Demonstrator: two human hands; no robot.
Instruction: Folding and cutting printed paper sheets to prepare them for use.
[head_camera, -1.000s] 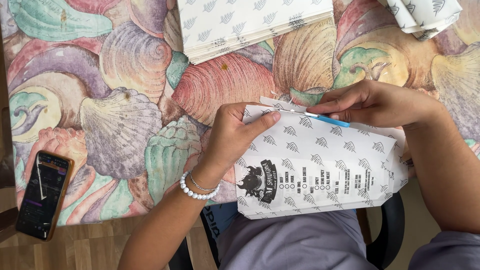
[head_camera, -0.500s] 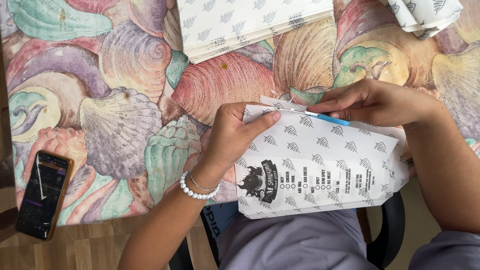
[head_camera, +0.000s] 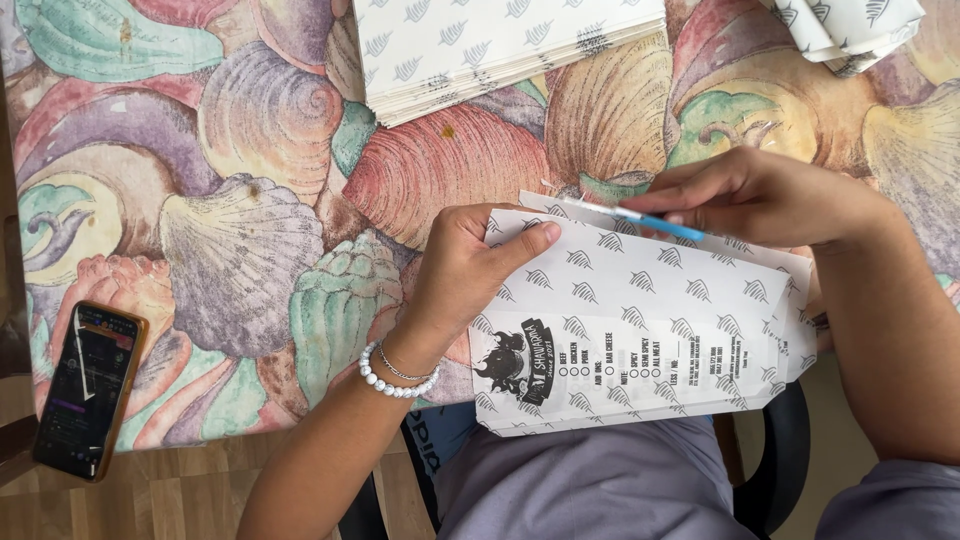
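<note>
A: Bag (head_camera: 640, 320), white paper, leaf print: flat at table (head_camera: 250, 250) edge, overhanging lap. Left hand (head_camera: 470, 270)?

B: Pressed flat on bag's left end, thumb along top.

A: Right hand (head_camera: 760, 195)?

B: Pinching blue strip (head_camera: 650, 220) at bag's upper edge. Phone (head_camera: 88, 390) far left.

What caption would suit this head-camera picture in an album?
Left hand steadies a leaf-patterned paper bag on a seashell tablecloth while right hand holds a blue-tipped stick.
</note>
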